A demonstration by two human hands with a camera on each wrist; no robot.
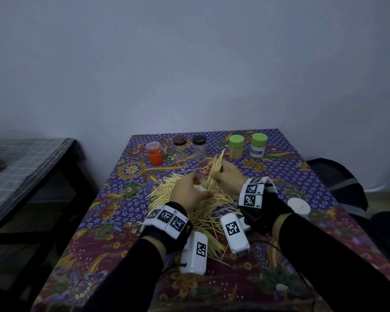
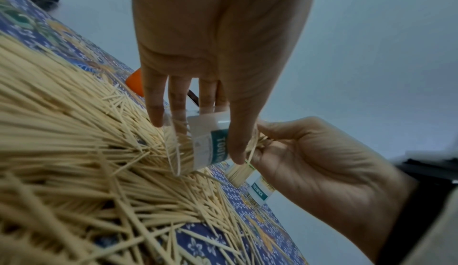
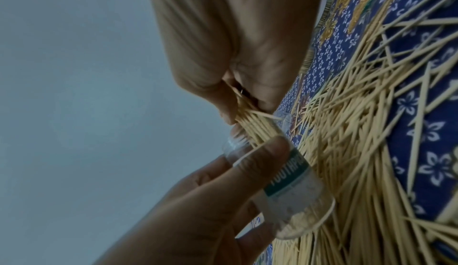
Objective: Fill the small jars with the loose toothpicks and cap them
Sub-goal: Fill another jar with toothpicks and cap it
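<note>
**Bundle in one hand, open jar in the other**

My left hand (image 1: 190,191) grips a clear jar (image 2: 198,141) with a teal "TOOTHPICK" label, thumb on one side and fingers on the other. The jar is uncapped and sits low over the pile of loose toothpicks (image 1: 185,199) spread across the middle of the patterned tablecloth (image 1: 302,176). My right hand (image 1: 225,179) is closed round a bundle of toothpicks (image 1: 214,172), which slants up and away from me; in the right wrist view its lower ends sit in the mouth of the jar.

The pile lies directly beneath both hands and reaches back toward my wrists, so the jar's base rests among loose sticks.

Along the far edge stands a row of other containers: an orange jar (image 1: 154,153), two clear jars with dark lids (image 1: 180,147) (image 1: 199,146), a green-capped jar full of toothpicks (image 1: 236,146), and a green-capped jar with a label (image 1: 259,145). The top of my bundle points between the dark-lidded pair and the green ones, though it stands apart from them. A white round lid (image 1: 298,206) lies on the cloth to my right, well apart from the jar. A second table with a checked cover (image 1: 20,174) stands off to the left.
</note>
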